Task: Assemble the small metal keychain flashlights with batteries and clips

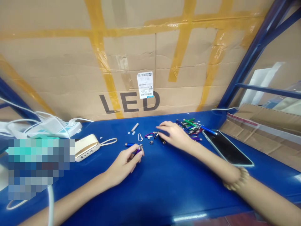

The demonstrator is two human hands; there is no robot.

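Head view: A small purple cylinder point(138, 151) is held upright by the left hand point(124, 164), its fingers closed around it, over a blue tabletop point(164, 191). Well apart from it, the right hand point(173, 135) is held with fingers spread above a black piece point(162, 141); whether that piece is gripped cannot be told. Between the hands, a silver clip point(138, 137) and a purple clip point(148, 135) are seen, while a pile of coloured cylinders point(191, 125) is set beyond the right wrist, near a phone point(227, 147).

The step in hand is judged to be the handling of small parts, one held and another reached for; a fine fingertip pinch by the right hand would seem to be called for, with the left kept steady.

"LED" is printed in bold black capitals on a taped cardboard box point(127, 62) behind. Barcodes are carried by a white label point(145, 84), its finer print too small to be read. No brand can be made out.
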